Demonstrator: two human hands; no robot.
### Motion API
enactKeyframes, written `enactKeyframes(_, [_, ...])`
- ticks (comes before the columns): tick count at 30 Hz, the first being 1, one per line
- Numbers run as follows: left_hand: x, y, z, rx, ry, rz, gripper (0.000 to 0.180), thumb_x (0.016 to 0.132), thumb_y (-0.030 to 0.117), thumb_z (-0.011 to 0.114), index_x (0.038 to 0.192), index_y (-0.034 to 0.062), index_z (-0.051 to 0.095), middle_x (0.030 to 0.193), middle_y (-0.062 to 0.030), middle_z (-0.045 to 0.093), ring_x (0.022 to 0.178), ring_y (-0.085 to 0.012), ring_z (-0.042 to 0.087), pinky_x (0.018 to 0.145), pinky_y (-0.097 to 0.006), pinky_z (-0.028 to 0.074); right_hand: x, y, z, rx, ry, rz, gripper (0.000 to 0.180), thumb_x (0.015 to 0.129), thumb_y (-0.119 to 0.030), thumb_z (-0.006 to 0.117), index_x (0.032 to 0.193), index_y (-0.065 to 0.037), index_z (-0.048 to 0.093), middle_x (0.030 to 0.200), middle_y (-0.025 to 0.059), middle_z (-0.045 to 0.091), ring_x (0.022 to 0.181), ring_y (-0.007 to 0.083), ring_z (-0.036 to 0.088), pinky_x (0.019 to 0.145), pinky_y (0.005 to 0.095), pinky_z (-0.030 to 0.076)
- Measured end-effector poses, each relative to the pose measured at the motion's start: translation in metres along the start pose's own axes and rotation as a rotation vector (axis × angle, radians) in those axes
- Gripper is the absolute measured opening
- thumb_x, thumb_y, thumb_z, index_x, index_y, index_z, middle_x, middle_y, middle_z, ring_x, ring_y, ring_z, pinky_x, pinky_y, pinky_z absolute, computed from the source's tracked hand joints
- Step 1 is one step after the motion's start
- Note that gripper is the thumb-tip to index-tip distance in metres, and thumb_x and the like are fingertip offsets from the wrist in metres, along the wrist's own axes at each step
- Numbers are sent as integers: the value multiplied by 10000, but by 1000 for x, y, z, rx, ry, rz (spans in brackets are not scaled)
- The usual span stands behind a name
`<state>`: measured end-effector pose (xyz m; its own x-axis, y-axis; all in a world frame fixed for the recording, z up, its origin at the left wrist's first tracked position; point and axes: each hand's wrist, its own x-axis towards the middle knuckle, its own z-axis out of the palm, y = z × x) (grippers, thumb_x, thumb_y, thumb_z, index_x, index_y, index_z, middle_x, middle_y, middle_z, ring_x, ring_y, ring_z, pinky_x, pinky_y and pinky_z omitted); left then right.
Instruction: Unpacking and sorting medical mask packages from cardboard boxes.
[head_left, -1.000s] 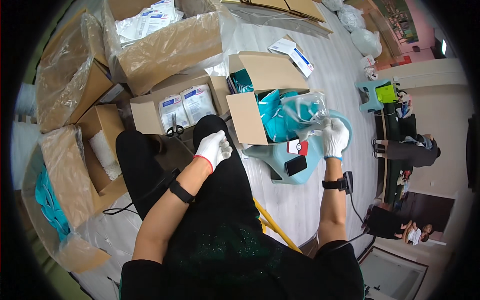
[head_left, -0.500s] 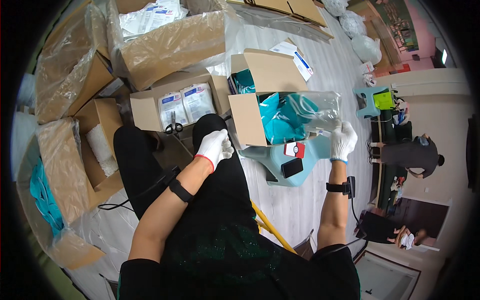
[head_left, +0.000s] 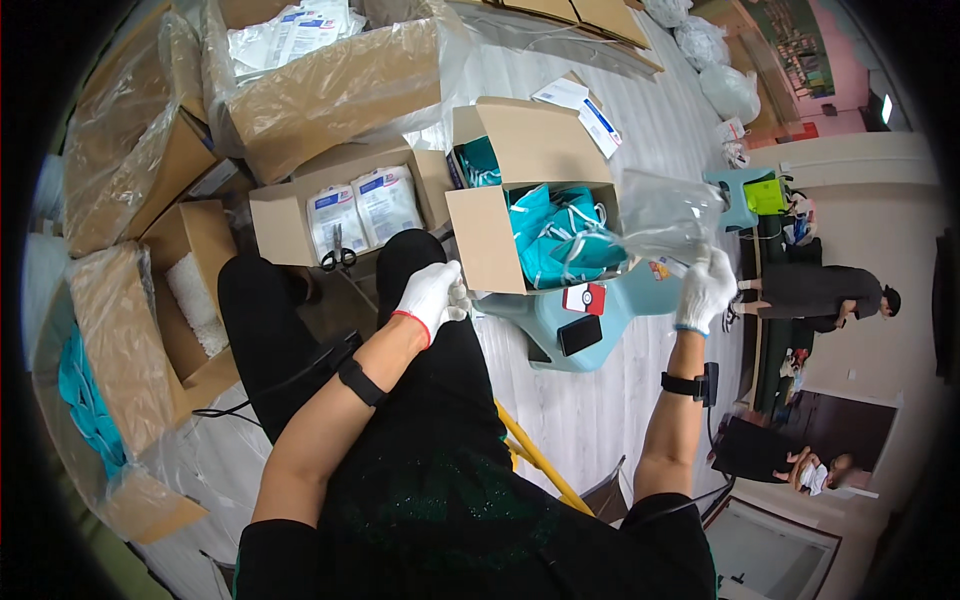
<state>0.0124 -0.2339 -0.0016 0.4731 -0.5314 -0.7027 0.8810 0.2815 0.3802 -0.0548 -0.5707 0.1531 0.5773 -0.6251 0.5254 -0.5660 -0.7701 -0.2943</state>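
My right hand, in a white knitted glove, is closed on the edge of a clear plastic bag. The bag looks flat and see-through, its left end by the rim of an open cardboard box. Teal masks with white straps lie heaped in that box. Over my knee, my left hand is curled closed in a white glove; whatever its fingers hold, if anything, is hidden. Black-handled scissors rest on white packets in another carton to the left.
A pale blue stool under the box bears a red-and-white card box and a dark phone. Large plastic-lined cartons stand left and behind. A yellow bar is near my right side. Two people are at the far right.
My right hand has moved to the right, drawing the plastic bag off the teal masks and away from the box. My left hand has hardly moved.
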Motion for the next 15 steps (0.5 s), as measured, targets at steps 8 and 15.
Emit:
enactKeyframes(8, [3,-1,9,140,-33,87,192,929,231,590,840,80,512,681,-24,524,571,-152,553,508,-275,448,12,43,-8,646,79,353,254,948,-201,636,867,35,684,693,0,595,550,41,444,478,216,329])
enactKeyframes(15, [21,8,87,535,-326,483,1007,736,265,823,1479,-50,221,1473,-313,340,1372,-347,380,1110,-406,345,4,50,-11,857,-22,456,210,956,-207,624,908,-5,657,716,-13,584,549,52,485,464,214,357])
